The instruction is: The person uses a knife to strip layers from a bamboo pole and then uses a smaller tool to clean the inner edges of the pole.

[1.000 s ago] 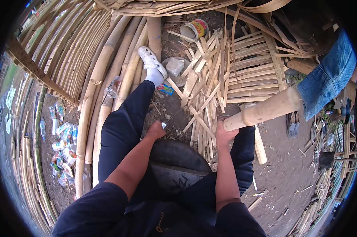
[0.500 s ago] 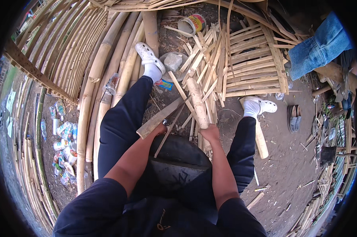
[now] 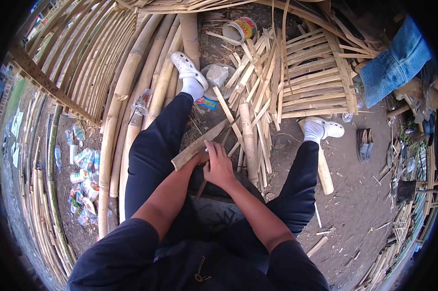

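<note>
My left hand (image 3: pixel 198 158) is closed around a broad split bamboo slat (image 3: pixel 192 149), which slants up to the right; its fingers are partly covered. Close beside it, my right hand (image 3: pixel 220 167) is open, with fingers stretched toward the slat and thumb apart. A thin dark strip (image 3: pixel 202 189) runs below the hands; I cannot tell whether it is a stick or a blade. Ahead, a round bamboo piece (image 3: pixel 248 140) lies untouched against a heap of split bamboo strips (image 3: pixel 262 77). Between my legs is a dark rounded block (image 3: pixel 214 211).
Long bamboo poles (image 3: pixel 117 102) lie along my left leg. A slatted bamboo panel (image 3: pixel 316 77) sits beyond my right foot. Plastic litter (image 3: pixel 85 174) is at far left, a tipped tub (image 3: pixel 238 30) ahead, a stone (image 3: pixel 217 75) by my left shoe, sandals (image 3: pixel 364 144) at right.
My right hand has let go of the round bamboo piece, which now lies by the strips, and has moved left to my left hand. The left hand still holds the slat.
</note>
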{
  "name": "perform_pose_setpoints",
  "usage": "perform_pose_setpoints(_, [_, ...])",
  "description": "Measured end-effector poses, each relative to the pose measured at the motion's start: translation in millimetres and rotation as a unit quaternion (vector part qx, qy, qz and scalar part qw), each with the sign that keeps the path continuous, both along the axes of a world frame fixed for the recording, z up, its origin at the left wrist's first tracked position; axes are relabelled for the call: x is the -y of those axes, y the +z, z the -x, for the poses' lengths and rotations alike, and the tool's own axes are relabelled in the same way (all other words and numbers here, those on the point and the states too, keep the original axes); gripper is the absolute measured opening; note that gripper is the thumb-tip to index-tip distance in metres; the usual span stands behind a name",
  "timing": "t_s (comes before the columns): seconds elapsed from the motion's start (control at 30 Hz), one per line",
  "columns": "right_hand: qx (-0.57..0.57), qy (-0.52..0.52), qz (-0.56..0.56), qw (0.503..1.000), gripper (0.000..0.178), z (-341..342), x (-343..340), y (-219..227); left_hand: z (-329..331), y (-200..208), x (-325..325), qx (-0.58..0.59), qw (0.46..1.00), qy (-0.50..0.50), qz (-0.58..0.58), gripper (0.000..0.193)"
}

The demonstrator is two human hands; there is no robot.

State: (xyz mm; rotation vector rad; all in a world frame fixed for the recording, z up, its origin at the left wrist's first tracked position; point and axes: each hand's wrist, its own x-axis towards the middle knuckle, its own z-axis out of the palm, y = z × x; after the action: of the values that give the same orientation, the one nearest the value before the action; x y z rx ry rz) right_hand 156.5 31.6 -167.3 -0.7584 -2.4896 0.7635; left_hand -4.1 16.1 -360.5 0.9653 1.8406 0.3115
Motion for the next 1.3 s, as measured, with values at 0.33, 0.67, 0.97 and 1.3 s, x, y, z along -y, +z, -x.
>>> perform_pose_setpoints(0.33, [0.008, 0.209, 0.003, 0.978, 0.067, 41, -15, -11, 18, 21, 26, -0.068, 0.997, -0.029, 0.012, 0.038])
perform_pose_setpoints(0.67, [-0.085, 0.134, 0.13, 0.979, 0.047, 18, -79, 32, -14, 42, -11, -0.069, 0.996, 0.01, -0.052, 0.031])
perform_pose_setpoints(0.97, [-0.151, -0.141, 0.21, 0.955, 0.03, -50, -132, 28, -15, 76, -3, -0.067, 0.994, 0.079, 0.022, 0.017])
perform_pose_setpoints(1.3, [-0.458, -0.205, 0.124, 0.856, 0.032, -82, -136, 60, -16, 78, -9, -0.015, 0.996, 0.082, 0.034, 0.033])
